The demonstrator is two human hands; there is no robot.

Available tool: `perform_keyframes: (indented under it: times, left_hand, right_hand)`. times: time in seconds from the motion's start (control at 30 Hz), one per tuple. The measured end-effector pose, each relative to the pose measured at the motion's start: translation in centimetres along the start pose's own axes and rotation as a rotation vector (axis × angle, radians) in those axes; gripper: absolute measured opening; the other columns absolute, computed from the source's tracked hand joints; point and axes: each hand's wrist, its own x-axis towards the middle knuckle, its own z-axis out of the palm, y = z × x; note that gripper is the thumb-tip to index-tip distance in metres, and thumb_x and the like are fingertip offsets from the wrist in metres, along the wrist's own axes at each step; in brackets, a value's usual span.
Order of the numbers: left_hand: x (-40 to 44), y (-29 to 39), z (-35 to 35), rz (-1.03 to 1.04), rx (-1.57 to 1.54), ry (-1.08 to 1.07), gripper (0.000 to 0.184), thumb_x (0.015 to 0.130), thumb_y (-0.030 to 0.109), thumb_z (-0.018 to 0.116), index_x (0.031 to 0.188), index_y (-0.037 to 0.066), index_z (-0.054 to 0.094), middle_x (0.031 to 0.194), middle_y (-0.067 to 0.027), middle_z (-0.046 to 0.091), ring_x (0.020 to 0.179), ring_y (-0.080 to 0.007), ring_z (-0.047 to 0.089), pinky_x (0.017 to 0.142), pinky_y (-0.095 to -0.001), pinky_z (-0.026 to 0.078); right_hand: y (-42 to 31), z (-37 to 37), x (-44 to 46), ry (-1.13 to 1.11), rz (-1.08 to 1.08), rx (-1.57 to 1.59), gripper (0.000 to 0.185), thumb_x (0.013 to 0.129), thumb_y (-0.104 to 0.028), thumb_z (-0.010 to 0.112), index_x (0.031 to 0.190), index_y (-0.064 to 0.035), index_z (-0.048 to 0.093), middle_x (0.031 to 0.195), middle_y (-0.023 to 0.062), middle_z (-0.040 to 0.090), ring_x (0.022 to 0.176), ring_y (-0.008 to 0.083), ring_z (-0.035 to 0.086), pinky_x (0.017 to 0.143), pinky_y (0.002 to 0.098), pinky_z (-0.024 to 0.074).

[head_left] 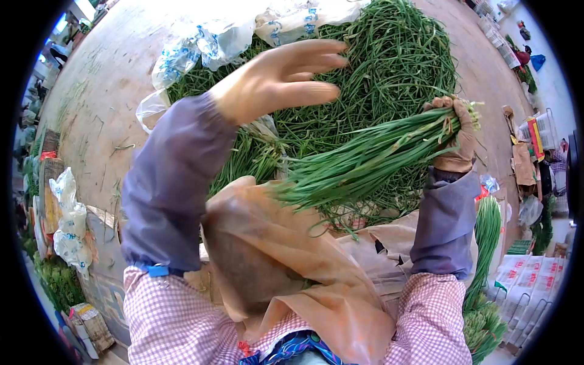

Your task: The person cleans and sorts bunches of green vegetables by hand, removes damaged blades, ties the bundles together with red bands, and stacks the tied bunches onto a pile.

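My left hand (pixel 277 79), in a pale tan glove, is raised over the pile with its fingers stretched out and nothing in them. At the right, my gloved right hand (pixel 462 137) is wrapped round the pale root end of a bunch of garlic chives (pixel 365 158). The long green leaves point left and hang over the tan apron (pixel 261 225) on my lap. Behind both hands lies a large heap of loose garlic chives (pixel 395 67) on the floor. A smaller clump of chives (pixel 246 155) lies below my left forearm, partly hidden by it.
Printed clear plastic bags (pixel 207 45) lie along the heap's far left edge. Tied green bundles (pixel 486 243) stand beside my right arm, near stacked white packs (pixel 529 286). To the left are another plastic bag (pixel 72 225) and a small box (pixel 91 328).
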Motion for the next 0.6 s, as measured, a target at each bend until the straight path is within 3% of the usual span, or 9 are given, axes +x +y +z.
perform_keyframes:
  times: [0.07,0.13,0.17,0.23,0.3,0.37,0.43,0.5,0.6]
  left_hand:
    - [3.4,2.3,3.4,0.004,-0.138,-0.162,0.095,0.080,0.059,0.063,0.148,0.006,0.023,0.146,-0.0195,0.039,0.135,-0.0348,0.035,0.113,-0.0466,0.028]
    - [5.3,2.4,7.5,-0.095,-0.163,-0.314,0.101,0.080,0.071,0.054,0.149,0.006,0.019,0.149,-0.0230,0.030,0.139,-0.0361,0.029,0.113,-0.0470,0.027]
    - [5.4,1.7,9.7,-0.123,-0.225,-0.346,0.109,0.076,0.078,0.050,0.149,0.003,0.019,0.146,-0.0234,0.036,0.136,-0.0335,0.033,0.112,-0.0466,0.027]
    - [3.7,2.7,12.9,-0.199,-0.613,-0.478,0.106,0.078,0.078,0.048,0.147,0.001,0.026,0.142,-0.0225,0.041,0.132,-0.0271,0.040,0.107,-0.0396,0.034]
    - [1.6,0.7,17.1,-0.303,-1.073,-0.521,0.102,0.079,0.076,0.049,0.147,0.003,0.028,0.141,-0.0195,0.043,0.118,-0.0265,0.052,0.097,-0.0414,0.046]
    - [-1.0,1.6,18.3,-0.330,-1.299,-0.575,0.105,0.076,0.076,0.054,0.148,0.004,0.024,0.139,-0.0196,0.044,0.118,-0.0272,0.053,0.096,-0.0431,0.047]
    - [-3.1,2.3,19.3,-0.440,-1.177,-0.522,0.112,0.070,0.072,0.066,0.149,0.005,0.021,0.138,-0.0202,0.044,0.122,-0.0270,0.051,0.099,-0.0431,0.046]
    - [-4.5,3.9,20.7,-0.521,-1.237,-0.430,0.112,0.065,0.053,0.081,0.148,0.007,0.022,0.136,-0.0206,0.046,0.112,-0.0264,0.057,0.095,-0.0422,0.048]
    - [-6.7,4.9,21.8,-0.671,-1.191,-0.411,0.104,0.062,0.037,0.086,0.143,0.005,0.029,0.133,-0.0210,0.048,0.106,-0.0297,0.060,0.097,-0.0444,0.047]
  right_hand:
    - [-0.4,2.5,-1.3,-0.016,0.052,0.030,0.014,0.091,-0.011,0.056,0.103,-0.0026,0.056,0.085,0.0086,0.061,0.089,0.0267,0.060,0.090,0.0485,0.0490]
    - [-0.9,3.4,-2.7,-0.014,0.105,0.120,0.017,0.091,-0.011,0.055,0.106,-0.0020,0.056,0.086,0.0087,0.061,0.088,0.0275,0.060,0.090,0.0488,0.0490]
    - [-1.2,3.6,-3.3,0.013,0.137,0.164,0.018,0.092,-0.011,0.055,0.107,-0.0019,0.056,0.086,0.0086,0.062,0.087,0.0275,0.061,0.089,0.0491,0.0491]
    - [-2.0,2.8,-4.5,0.024,0.133,0.201,0.019,0.092,-0.011,0.055,0.108,-0.0023,0.055,0.084,0.0080,0.062,0.087,0.0271,0.061,0.088,0.0500,0.0497]
    - [-2.5,1.1,-5.7,0.082,0.146,0.231,0.018,0.092,-0.012,0.055,0.107,-0.0026,0.056,0.083,0.0073,0.062,0.086,0.0268,0.061,0.088,0.0499,0.0501]
    - [-2.4,-0.8,-6.9,0.106,0.131,0.204,0.014,0.091,-0.011,0.056,0.104,-0.0045,0.055,0.084,0.0068,0.061,0.084,0.0272,0.062,0.085,0.0492,0.0517]
    - [-2.1,-2.0,-8.3,0.195,0.131,0.208,0.013,0.091,-0.010,0.056,0.104,-0.0054,0.055,0.084,0.0068,0.060,0.084,0.0271,0.062,0.084,0.0488,0.0520]
    - [-1.4,-2.1,-9.6,0.204,0.148,0.266,0.015,0.092,-0.011,0.056,0.106,-0.0059,0.054,0.083,0.0061,0.060,0.082,0.0263,0.061,0.082,0.0477,0.0525]
    - [0.3,-2.5,-10.7,0.156,0.201,0.395,0.018,0.093,-0.015,0.056,0.107,-0.0053,0.053,0.083,0.0051,0.060,0.082,0.0243,0.061,0.082,0.0463,0.0527]
